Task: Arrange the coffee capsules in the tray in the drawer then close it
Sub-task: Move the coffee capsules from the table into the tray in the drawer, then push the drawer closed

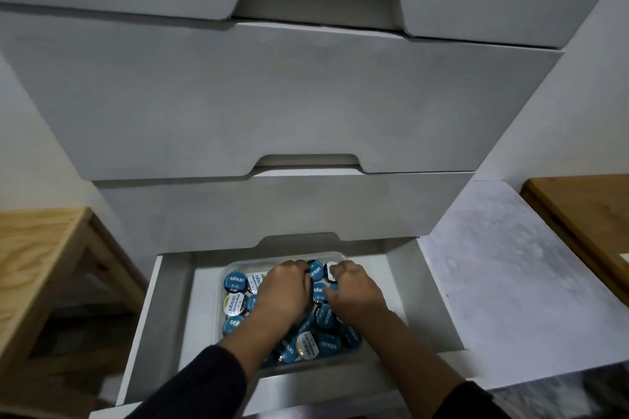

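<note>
both hands are sunk among the coffee capsules (234, 281) in the clear tray (218, 320), which sits inside the open bottom drawer (146, 323) of a white chest. the left hand (282, 296) is seen with fingers curled down over capsules near the tray's far side; the right hand (354, 292) is likewise curled, its fingertips seemingly pinching a dark-lidded capsule (329, 271), though the grip cannot be told for certain. capsules at the near side are heaped and tilted, so some could be tipped over the tray's low rim if the pile is shoved. the tray could be slid about on the smooth drawer floor. the drawer is not yet ready to be closed.
</note>
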